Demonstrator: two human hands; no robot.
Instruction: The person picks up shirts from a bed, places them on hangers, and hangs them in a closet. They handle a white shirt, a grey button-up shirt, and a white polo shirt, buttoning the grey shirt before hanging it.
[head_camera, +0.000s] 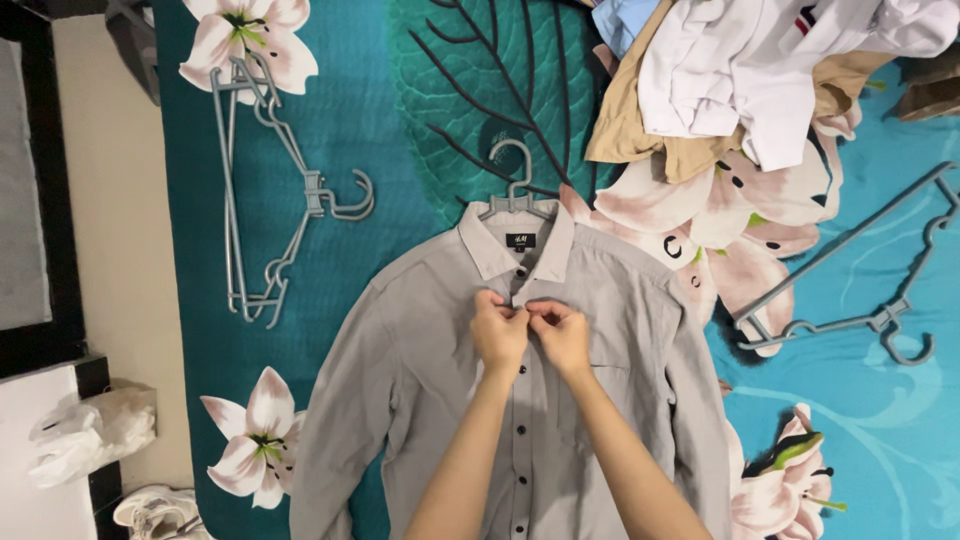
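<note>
Bedding: teal spread (340, 150) printed with large pale lilies and a dark leaf, filling most of the frame; a cream strip of floor runs down the left edge.

Item 1: grey button-up shirt (420, 370), laid flat, front up, at lower centre, collar toward the top, dark buttons down the placket. It sits on a grey plastic hanger (514, 185) whose hook shows above the collar.

Item 2: your left hand (499, 335), just below the collar, fingers curled and pinching the placket edge.

Item 3: your right hand (562, 338), touching the left, thumb and forefinger pinched on the same spot at the top of the placket.

Item 4: spare hangers (270, 190), grey, stacked at upper left, well apart from the shirt.

Item 5: single grey hanger (860, 270) at right.

Item 6: heap of clothes (760, 70), white, tan and light blue, upper right.

Item 7: crumpled white plastic (85, 435), lower left.
</note>
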